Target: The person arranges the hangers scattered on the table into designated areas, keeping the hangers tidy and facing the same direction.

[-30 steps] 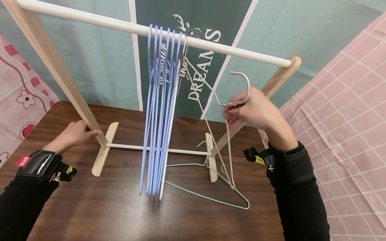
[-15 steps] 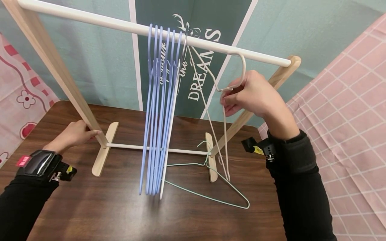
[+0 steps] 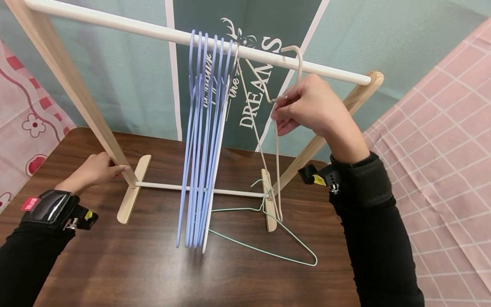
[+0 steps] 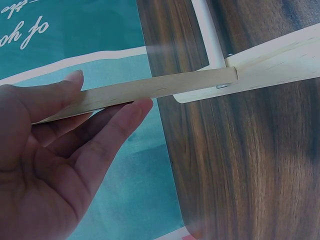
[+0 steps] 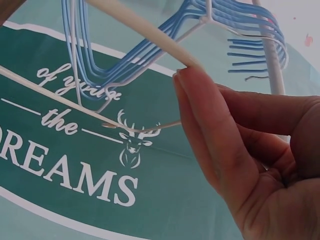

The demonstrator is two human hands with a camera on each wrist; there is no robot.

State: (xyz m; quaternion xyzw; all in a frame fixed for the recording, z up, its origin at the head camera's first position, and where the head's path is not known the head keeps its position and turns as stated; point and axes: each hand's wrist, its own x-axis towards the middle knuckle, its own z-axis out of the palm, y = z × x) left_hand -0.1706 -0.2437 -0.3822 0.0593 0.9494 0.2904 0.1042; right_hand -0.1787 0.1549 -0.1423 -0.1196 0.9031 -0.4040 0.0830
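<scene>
In the head view my left hand (image 3: pixel 93 170) grips the lower part of the rack's left wooden post (image 3: pixel 73 81). The left wrist view has the thumb on one side of this post (image 4: pixel 165 84) and fingers on the other. My right hand (image 3: pixel 314 106) pinches a beige hanger (image 3: pixel 278 162) just below its hook. That hook stands at the white rail (image 3: pixel 115 22), its tip above it; whether it rests there I cannot tell. Several blue hangers (image 3: pixel 191 64) hang mid-rail, with a white hanger (image 3: pixel 214 179) on their right.
A mint-green hanger (image 3: pixel 261 250) lies on the brown wooden table (image 3: pixel 134 264), partly behind the hanging ones. The rack's thin lower bar (image 3: pixel 161 186) joins two wooden feet. Printed cloth (image 3: pixel 215 123) hangs behind, and pink checked cloth (image 3: pixel 441 140) covers the right side.
My right hand has raised the beige hanger and shifted it left, bringing its hook from below the rail up to rail height. The left hand stays on the post.
</scene>
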